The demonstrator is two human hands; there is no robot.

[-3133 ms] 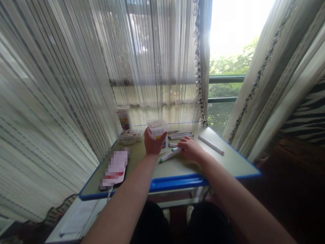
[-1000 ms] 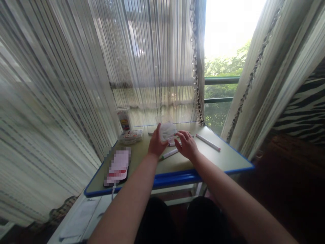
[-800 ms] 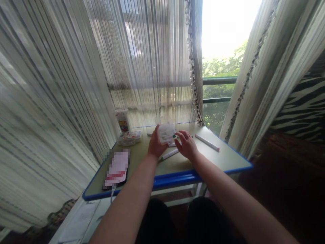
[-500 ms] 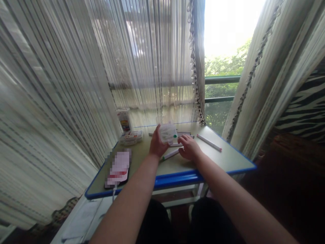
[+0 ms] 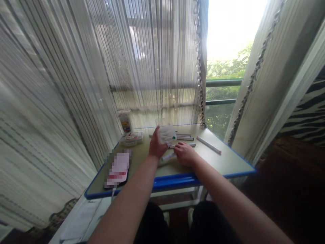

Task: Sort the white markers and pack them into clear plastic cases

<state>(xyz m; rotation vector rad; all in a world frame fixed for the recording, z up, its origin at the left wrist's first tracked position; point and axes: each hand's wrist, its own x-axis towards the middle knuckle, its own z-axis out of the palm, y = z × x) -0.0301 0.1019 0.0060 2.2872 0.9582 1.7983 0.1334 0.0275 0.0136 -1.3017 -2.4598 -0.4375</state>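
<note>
My left hand (image 5: 155,146) is wrapped round a clear plastic box (image 5: 164,132), tilted above the table. Inside it are pale shapes that I cannot make out well, and a green round spot (image 5: 174,138) shows near its right side. My right hand (image 5: 186,154) is closed on the right end of a white marker (image 5: 168,157), low over the table just below the box. Other white markers (image 5: 185,138) lie behind my right hand, one (image 5: 189,145) close to its knuckles. A marker with pink ends (image 5: 209,145) lies farther right.
The table (image 5: 228,162) has a blue edge. At its left lie a phone (image 5: 119,167) with a cable and a flat clear case (image 5: 132,138). An upright container (image 5: 125,121) stands behind that. Striped curtains (image 5: 152,67) hang along the far side.
My right hand has moved slightly left and closed on the marker near the front. Another marker near its knuckles is now more exposed. My left hand still holds the box in about the same place.
</note>
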